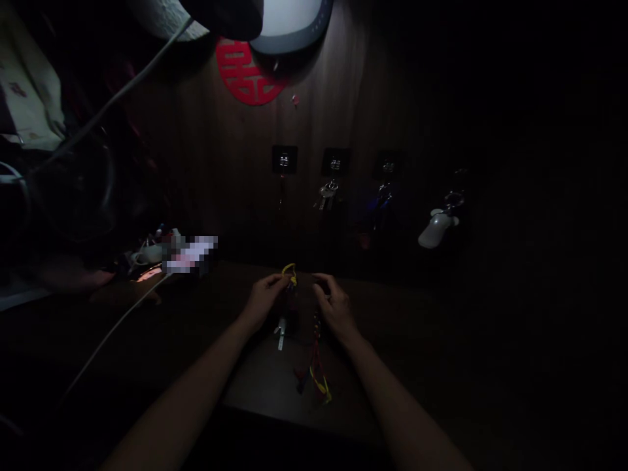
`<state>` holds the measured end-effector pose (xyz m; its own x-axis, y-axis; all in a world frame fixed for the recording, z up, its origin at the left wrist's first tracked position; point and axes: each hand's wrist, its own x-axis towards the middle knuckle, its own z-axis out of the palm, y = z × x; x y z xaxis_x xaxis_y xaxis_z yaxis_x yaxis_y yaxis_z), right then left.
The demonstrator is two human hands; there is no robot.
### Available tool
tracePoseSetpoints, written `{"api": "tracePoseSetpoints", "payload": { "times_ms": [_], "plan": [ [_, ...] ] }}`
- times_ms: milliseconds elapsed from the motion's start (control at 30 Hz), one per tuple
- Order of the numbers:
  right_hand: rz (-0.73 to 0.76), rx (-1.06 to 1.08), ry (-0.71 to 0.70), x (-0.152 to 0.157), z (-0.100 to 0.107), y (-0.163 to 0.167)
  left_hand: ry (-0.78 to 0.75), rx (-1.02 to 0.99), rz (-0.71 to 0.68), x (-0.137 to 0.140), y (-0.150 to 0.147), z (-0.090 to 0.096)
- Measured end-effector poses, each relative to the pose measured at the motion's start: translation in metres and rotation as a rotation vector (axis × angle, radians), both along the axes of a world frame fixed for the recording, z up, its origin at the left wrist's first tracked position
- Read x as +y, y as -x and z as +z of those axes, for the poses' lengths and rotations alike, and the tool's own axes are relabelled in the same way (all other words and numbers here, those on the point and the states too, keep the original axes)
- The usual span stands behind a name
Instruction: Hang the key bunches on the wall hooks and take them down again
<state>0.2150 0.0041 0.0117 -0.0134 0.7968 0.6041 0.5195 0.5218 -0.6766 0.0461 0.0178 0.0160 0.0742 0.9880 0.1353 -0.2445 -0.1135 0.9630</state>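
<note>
Dim light covers both hands over a dark wooden surface. My left hand (263,299) pinches the knotted part of a yellow cord (293,280), whose loop stands up past the fingertips. Below that hand lies a small silvery key (281,333). My right hand (335,304) is a short way to the right, thumb and fingers bent together. From under it a multicoloured braided cord (316,353) runs down, ending in loose red, yellow and dark strands. Its upper end is hidden by the fingers, and whether it joins the yellow loop is too dark to see.
On the back panel, several hooks carry keys (328,191) and a pale fan-shaped keyring (438,229). A red round paper-cut (250,75) is above, beside a cap (289,26). A lit, blurred-out screen (191,255) and white cable (115,327) are at left.
</note>
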Motion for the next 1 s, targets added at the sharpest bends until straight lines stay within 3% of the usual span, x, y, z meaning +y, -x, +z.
{"api": "tracePoseSetpoints", "payload": {
  "times_ms": [200, 400, 567, 1000],
  "plan": [
    [0.029, -0.059, -0.026, 0.004, -0.004, -0.001, 0.053, -0.240, -0.001, 0.005, 0.006, 0.002],
    [0.027, -0.090, 0.000, 0.006, -0.006, -0.002, 0.026, -0.184, 0.148, 0.013, 0.018, -0.001],
    [0.026, -0.112, 0.032, 0.008, -0.010, -0.002, -0.014, -0.207, 0.154, 0.017, 0.022, 0.000],
    [0.009, -0.165, 0.065, 0.012, -0.014, -0.003, -0.043, -0.276, 0.159, 0.024, 0.034, 0.034]
  ]
}}
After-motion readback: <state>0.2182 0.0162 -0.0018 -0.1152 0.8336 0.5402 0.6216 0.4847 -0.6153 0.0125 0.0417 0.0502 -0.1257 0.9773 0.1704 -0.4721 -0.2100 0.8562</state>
